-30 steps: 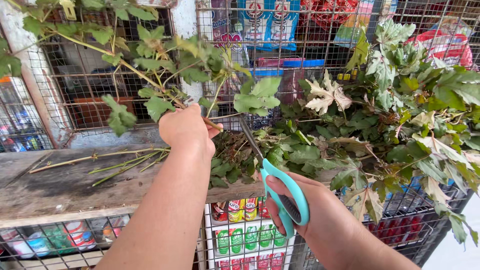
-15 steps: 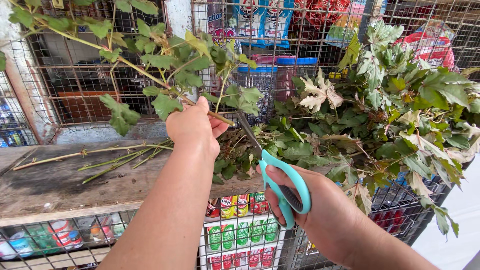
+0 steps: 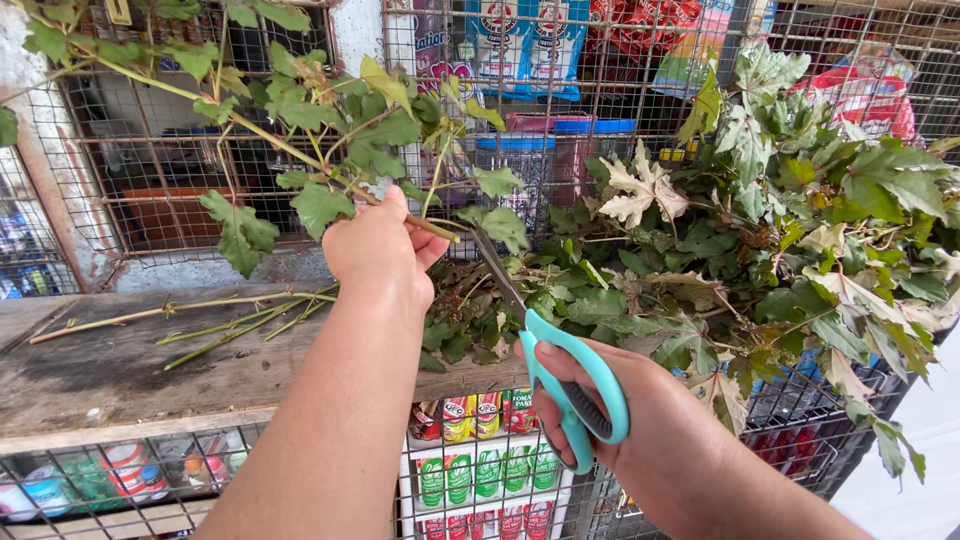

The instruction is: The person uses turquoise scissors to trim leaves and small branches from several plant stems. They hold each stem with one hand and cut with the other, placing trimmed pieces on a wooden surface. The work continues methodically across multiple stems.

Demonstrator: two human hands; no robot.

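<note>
My left hand [image 3: 378, 250] grips a long leafy green branch [image 3: 250, 130] that runs up to the left, its cut end poking out to the right of the fist. My right hand [image 3: 640, 420] holds scissors [image 3: 565, 375] with teal handles. Their blades point up and left toward the branch end just below my left hand. A big pile of leafy green stems [image 3: 760, 230] lies on the wooden counter to the right.
A weathered wooden counter [image 3: 120, 370] carries several stripped bare stems [image 3: 200, 315] at the left. Wire mesh [image 3: 150, 150] backs the counter, with packaged goods hanging behind it. Below the counter, a wire rack holds cans and cartons [image 3: 470, 470].
The leafy branch in my left hand has shifted slightly, and the scissors have stayed near its cut end. The view has moved in a little closer.
</note>
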